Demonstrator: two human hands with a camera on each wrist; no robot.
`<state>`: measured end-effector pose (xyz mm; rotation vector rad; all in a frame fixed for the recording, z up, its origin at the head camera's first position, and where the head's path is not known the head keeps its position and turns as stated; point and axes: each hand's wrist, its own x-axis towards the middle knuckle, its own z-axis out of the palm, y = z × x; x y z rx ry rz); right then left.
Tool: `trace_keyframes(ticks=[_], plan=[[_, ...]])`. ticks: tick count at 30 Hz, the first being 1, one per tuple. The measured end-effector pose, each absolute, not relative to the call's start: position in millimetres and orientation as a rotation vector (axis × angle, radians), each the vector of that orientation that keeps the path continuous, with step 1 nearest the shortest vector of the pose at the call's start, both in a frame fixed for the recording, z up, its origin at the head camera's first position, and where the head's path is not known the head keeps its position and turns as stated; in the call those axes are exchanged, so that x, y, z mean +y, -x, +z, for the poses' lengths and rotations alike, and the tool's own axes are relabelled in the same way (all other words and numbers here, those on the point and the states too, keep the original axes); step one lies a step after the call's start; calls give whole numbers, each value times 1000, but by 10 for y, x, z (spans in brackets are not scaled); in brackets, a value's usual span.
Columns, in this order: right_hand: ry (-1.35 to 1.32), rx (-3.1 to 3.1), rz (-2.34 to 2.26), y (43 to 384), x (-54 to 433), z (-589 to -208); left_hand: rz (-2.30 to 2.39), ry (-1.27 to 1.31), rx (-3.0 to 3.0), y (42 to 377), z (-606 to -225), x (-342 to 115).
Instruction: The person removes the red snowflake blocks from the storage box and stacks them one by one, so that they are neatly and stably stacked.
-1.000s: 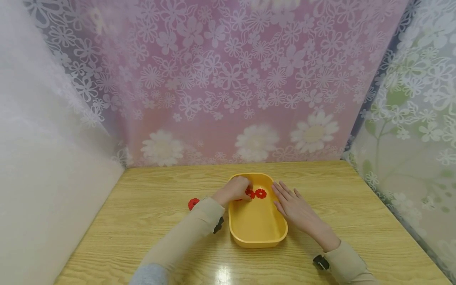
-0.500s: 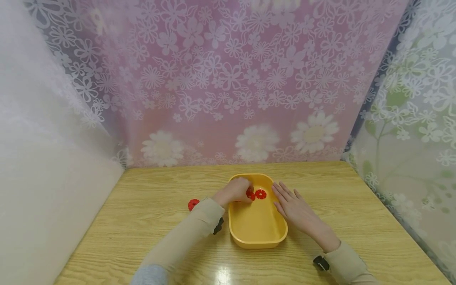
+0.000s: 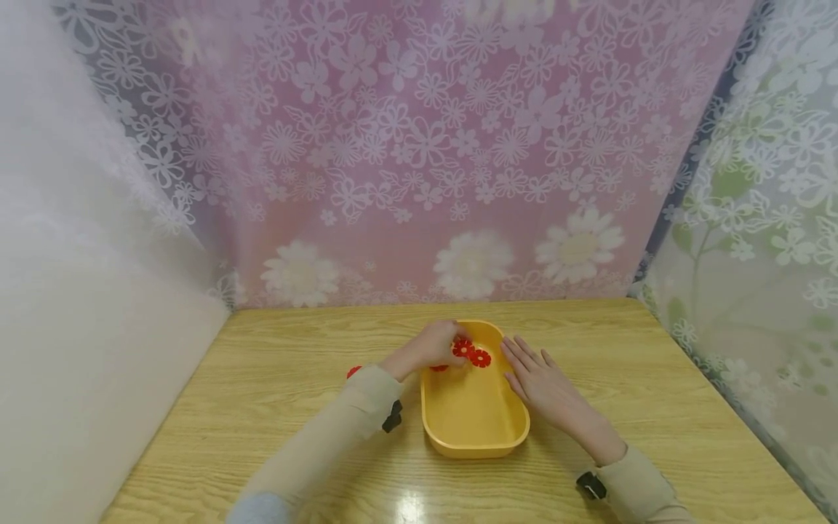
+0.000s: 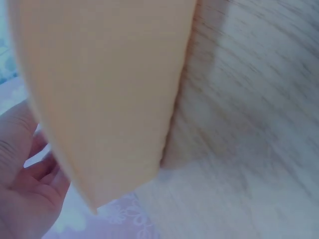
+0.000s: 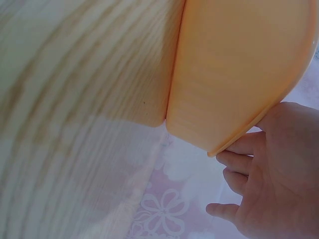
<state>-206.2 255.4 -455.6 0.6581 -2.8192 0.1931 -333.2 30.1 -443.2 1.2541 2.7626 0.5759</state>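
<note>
A yellow plastic basin [image 3: 474,445] stands on the table. Inside its far part lie red flower-shaped pieces: one [image 3: 481,358] near the middle, another [image 3: 462,348] beside it, and a third [image 3: 440,367] mostly hidden under my left hand. My left hand [image 3: 435,346] reaches over the left rim, thumb and fingers spread apart around the second piece. In the left wrist view the basin wall [image 4: 109,99] covers part of the fingers. My right hand [image 3: 540,378] lies with straight fingers against the right rim; the right wrist view has its fingers at the rim [image 5: 239,139].
Another red flower piece [image 3: 353,371] sits left of the basin, mostly covered by the left sleeve [image 3: 356,407]. The wood-patterned table [image 3: 262,364] meets a pink floral curtain [image 3: 393,182] at the back. Pale sheets hang at both sides.
My left hand has shifted slightly left and its fingers have parted from the red flower piece, which now lies against its neighbour. My right hand has kept its place.
</note>
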Motion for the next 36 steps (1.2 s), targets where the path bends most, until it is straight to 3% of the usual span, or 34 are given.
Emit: trace_keyframes(ticks=[14,36], plan=[[-655,-2822,209,2058,2552,-4535,778,-1227,2707,3151,-4098,86],[-672,-2801,227,2056,2556,-4550,904,-1069,2789,3133,-4176,-783]])
